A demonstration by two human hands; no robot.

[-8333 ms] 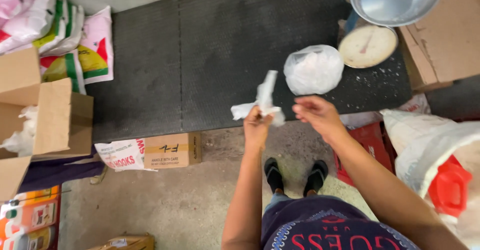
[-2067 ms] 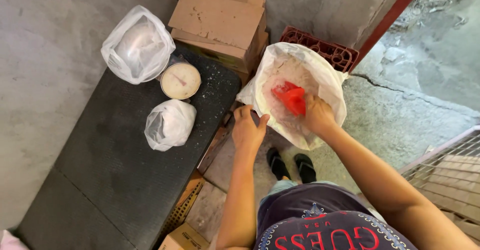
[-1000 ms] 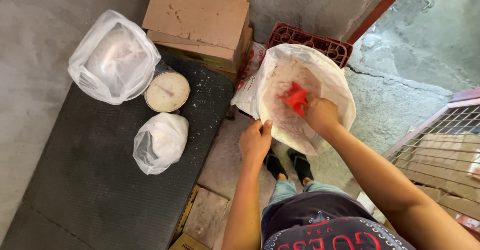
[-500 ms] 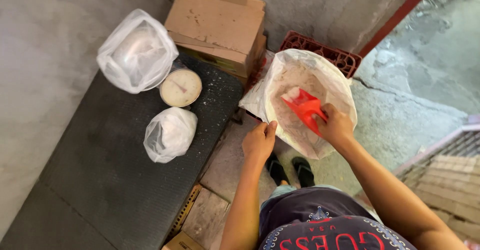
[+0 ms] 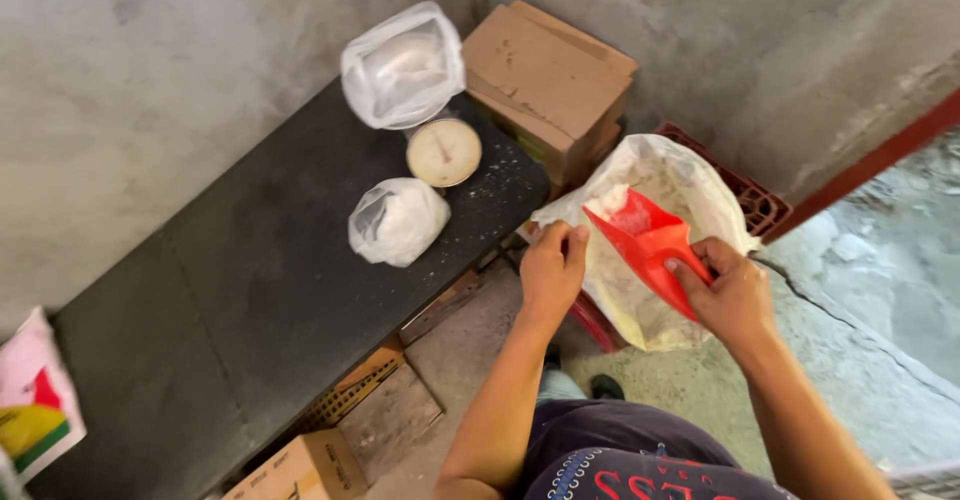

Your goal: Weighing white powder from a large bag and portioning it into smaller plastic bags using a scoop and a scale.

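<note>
My right hand (image 5: 733, 295) grips the handle of a red plastic scoop (image 5: 645, 243), lifted above a large open white sack (image 5: 668, 185) of pale powder. White powder sits at the scoop's front end. My left hand (image 5: 552, 268) pinches the sack's near rim, holding it open. A small filled clear bag (image 5: 397, 222) lies on the black table (image 5: 240, 290) to the left. Behind it stands a round dial scale (image 5: 444, 151) with a bigger clear bag (image 5: 402, 65) on top.
Stacked cardboard boxes (image 5: 548, 75) sit against the concrete wall, with a red plastic crate (image 5: 750, 195) behind the sack. More boxes (image 5: 295, 465) lie under the table. A coloured printed sack (image 5: 35, 410) is at the left edge. My feet stand on the concrete floor.
My right hand has pulled the red scoop up out of the sack with powder on it. The left hand stayed on the sack's rim. The camera has tilted slightly.
</note>
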